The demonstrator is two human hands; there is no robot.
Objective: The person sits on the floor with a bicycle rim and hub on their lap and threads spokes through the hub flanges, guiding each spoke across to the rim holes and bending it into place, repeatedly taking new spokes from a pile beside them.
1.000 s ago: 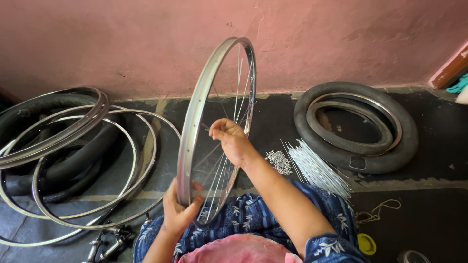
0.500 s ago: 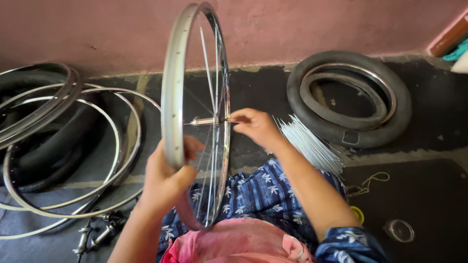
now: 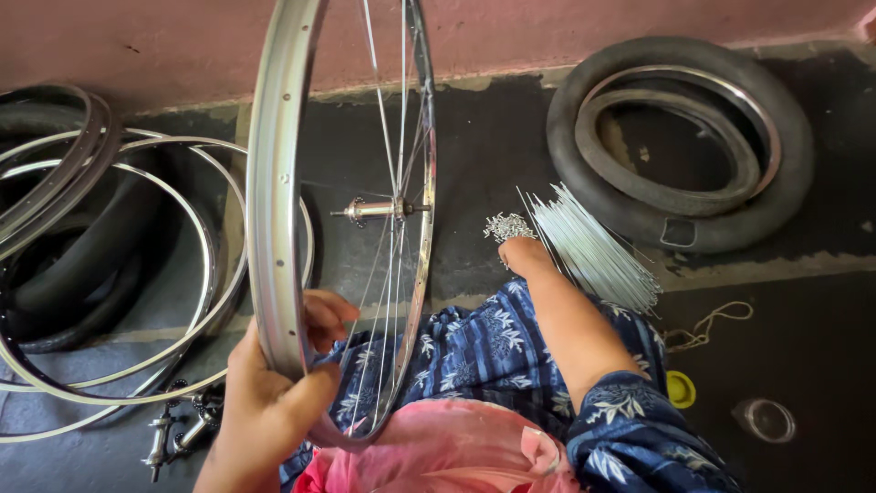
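While loose rims (image 3: 119, 274) lie stacked over dark tyres (image 3: 82, 265) on the floor (image 3: 493, 137) at the far left, a few spare hubs (image 3: 178, 429) rest just in front of them near the lower edge. Next comes the left hand (image 3: 274, 393), closed around the lower part of a silver wheel rim (image 3: 274, 183) that stands upright on the person's lap, thumb on the near side and fingers curled behind. Inside the rim, thin spokes (image 3: 401, 119) run to a metal hub (image 3: 379, 211) at the centre. Right of the wheel, the right hand (image 3: 522, 253) reaches down to the floor, fingertips on a small heap of spoke nipples (image 3: 506, 225); whether its fingers pinch anything cannot be told. Just beside that hand, a fanned bundle of loose spokes (image 3: 593, 246) lies on the floor. Farther right, a black tyre (image 3: 785, 119) rings another rim (image 3: 712, 91) by the pink wall (image 3: 593, 23). Near the lower right, a yellow cap (image 3: 680, 390) and a clear lid (image 3: 765, 419) sit apart, with a bit of string (image 3: 712, 324) above them.
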